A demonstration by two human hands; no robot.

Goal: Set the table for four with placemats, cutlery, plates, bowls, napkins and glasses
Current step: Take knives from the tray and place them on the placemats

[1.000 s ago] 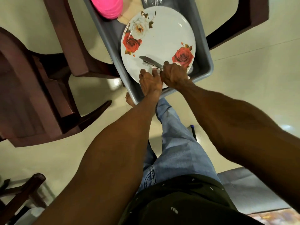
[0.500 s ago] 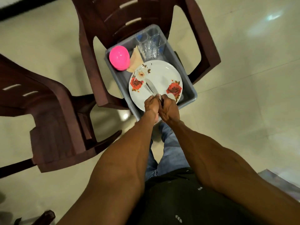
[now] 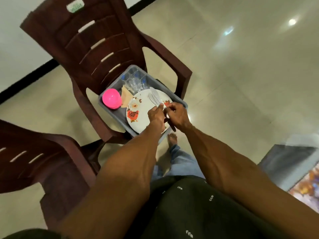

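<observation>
A grey plastic bin (image 3: 179, 100) sits on the seat of a dark brown chair (image 3: 96, 49). Inside lie a white plate with red roses (image 3: 139, 114), a pink bowl (image 3: 111, 99), tan napkins (image 3: 125, 96) and several clear glasses (image 3: 134, 81). My left hand (image 3: 156, 116) and my right hand (image 3: 177, 115) meet over the plate. Both pinch the handles of a bundle of metal cutlery (image 3: 154, 97), whose knife and fork ends point up and away from me above the plate.
A second brown chair (image 3: 43, 163) stands at the left, close to my left arm. Glossy beige floor tiles spread to the right. The corner of a grey surface with a colourful mat (image 3: 293, 169) shows at the right edge. My bare foot (image 3: 172, 138) is below the bin.
The cutlery has come up off the plate in both hands. My head has pulled back and up, so the bin and chair look smaller and farther away.
</observation>
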